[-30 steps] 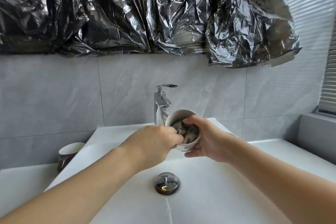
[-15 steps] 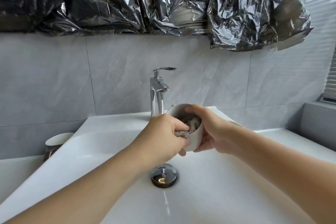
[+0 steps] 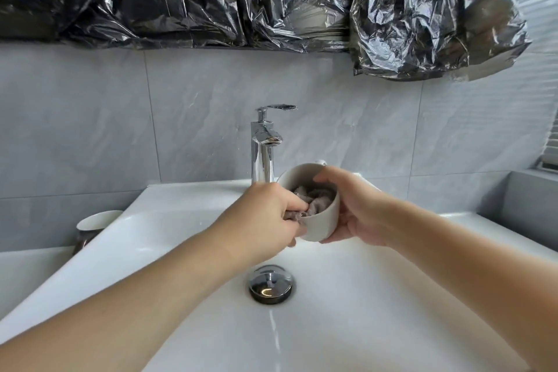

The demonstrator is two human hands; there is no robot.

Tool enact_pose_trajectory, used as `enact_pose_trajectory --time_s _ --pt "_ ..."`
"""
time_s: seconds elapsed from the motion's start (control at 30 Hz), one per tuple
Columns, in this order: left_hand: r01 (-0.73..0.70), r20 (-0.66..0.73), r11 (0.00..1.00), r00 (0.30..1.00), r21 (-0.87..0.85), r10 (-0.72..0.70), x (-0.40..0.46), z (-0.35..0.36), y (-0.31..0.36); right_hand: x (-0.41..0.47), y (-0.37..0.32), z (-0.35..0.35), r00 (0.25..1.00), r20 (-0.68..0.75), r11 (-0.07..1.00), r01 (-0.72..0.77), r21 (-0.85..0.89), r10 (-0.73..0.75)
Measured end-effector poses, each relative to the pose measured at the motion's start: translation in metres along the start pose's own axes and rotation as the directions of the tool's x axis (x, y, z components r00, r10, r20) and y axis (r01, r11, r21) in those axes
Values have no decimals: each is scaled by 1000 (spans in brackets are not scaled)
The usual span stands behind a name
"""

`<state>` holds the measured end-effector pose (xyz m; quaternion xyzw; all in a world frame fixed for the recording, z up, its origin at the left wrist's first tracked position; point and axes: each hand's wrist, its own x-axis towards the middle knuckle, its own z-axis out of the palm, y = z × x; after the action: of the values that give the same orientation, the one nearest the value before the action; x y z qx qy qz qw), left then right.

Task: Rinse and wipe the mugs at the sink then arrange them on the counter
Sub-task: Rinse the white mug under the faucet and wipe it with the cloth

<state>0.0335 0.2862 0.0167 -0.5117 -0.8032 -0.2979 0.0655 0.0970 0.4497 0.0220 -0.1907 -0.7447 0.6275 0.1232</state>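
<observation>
The left hand [image 3: 265,217] pinches a crumpled grey cloth [image 3: 314,201] stuffed inside the pale ceramic mug [image 3: 320,220]; the right hand [image 3: 353,208] wraps the mug, tilted above the white sink basin [image 3: 392,296]. Wet glaze could slip if the cloth twists hard; a drop risks chipping it.

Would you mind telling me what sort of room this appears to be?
Most likely a bathroom or washroom: a white basin with a chrome faucet and pop-up drain, set against a grey tiled wall.
</observation>
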Motion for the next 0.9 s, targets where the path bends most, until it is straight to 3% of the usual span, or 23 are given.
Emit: enact_pose_trajectory --time_s 0.1,0.27,0.47,0.57,0.67,0.9 --pt "41 -6 996 999 -76 -42 -5 9 6 -2 0 0 1000 30 1000 -3 10 3" --pt "-138 69 963 990 230 125 1 -11 -6 3 1 -14 987 129 994 -98 37 93" --pt "-156 138 936 983 314 118 3 -28 -20 0 -2 -16 981 146 991 -121 -50 127" --pt "-94 190 959 981 268 43 1 -22 -20 -4 -2 -9 995 89 995 -44 -86 52" --pt "35 216 995 975 98 -56 2 -19 -22 -7 -3 -4 998 70 996 0 -92 7" --pt "63 108 997 993 -46 -58 -1 -1 -4 -8 -6 -1 1000 -1 997 18 -70 -19"
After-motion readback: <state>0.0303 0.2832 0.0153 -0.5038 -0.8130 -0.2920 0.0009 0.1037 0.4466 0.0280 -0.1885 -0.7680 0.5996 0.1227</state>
